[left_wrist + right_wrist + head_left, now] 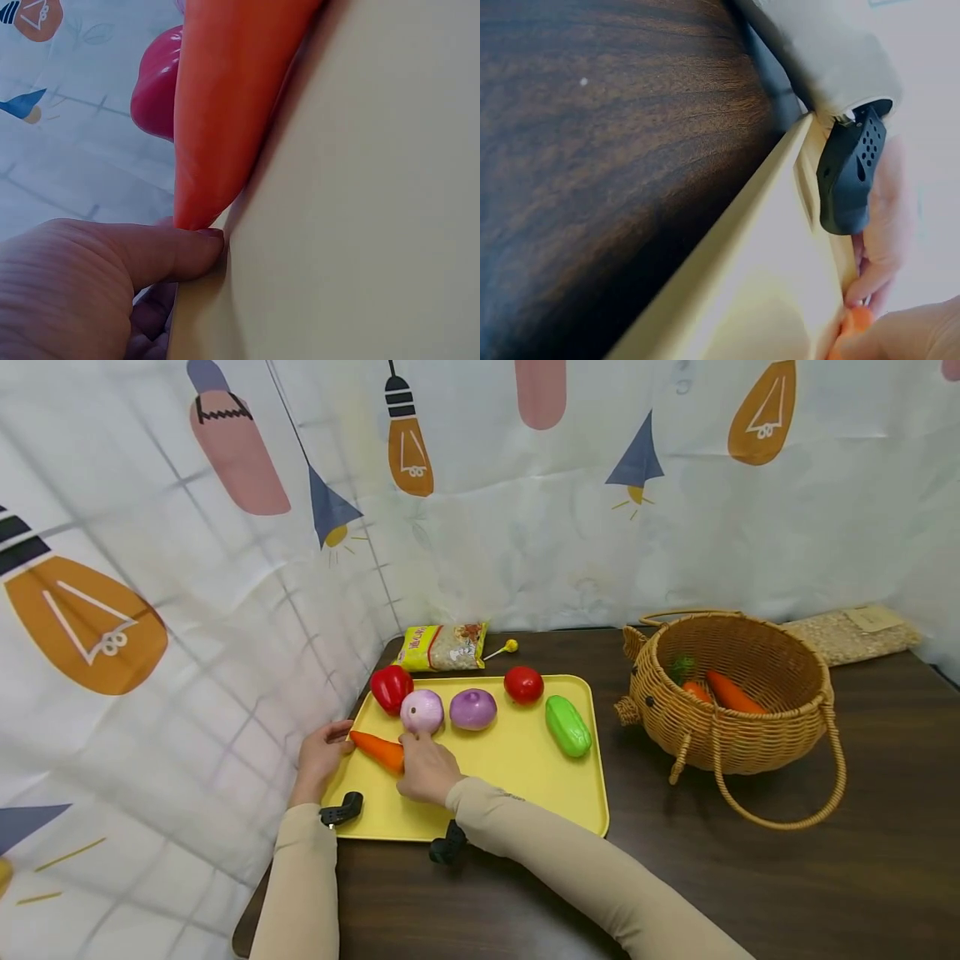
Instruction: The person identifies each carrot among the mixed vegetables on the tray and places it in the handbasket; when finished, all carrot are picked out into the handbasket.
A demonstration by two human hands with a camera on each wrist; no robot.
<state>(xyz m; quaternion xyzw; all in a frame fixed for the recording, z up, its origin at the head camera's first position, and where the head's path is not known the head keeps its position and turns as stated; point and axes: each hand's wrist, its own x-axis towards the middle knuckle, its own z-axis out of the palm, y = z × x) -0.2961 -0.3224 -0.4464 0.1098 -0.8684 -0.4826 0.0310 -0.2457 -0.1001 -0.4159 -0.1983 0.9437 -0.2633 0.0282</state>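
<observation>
An orange toy carrot (377,750) lies on the left part of a yellow tray (517,785), tip toward the left rim. My right hand (429,770) grips its thick end, which the fingers hide. At the tray's left rim my left hand (321,762) pinches the edge, thumb over the rim and fingers outside, right at the carrot (232,97) tip. Behind the carrot sit a red bell pepper (391,690), a pale purple round vegetable (422,711) and a purple onion (472,709). A red tomato (523,684) and a green cucumber-like piece (567,726) are farther right.
A pig-shaped wicker basket (750,743) stands right of the tray, holding carrots (731,692); its handle loop hangs forward. Behind the tray lie a yellow packet (442,647) and a yellow lollipop (510,646). Another bag (855,633) rests behind the basket. A patterned curtain (225,593) borders the left side.
</observation>
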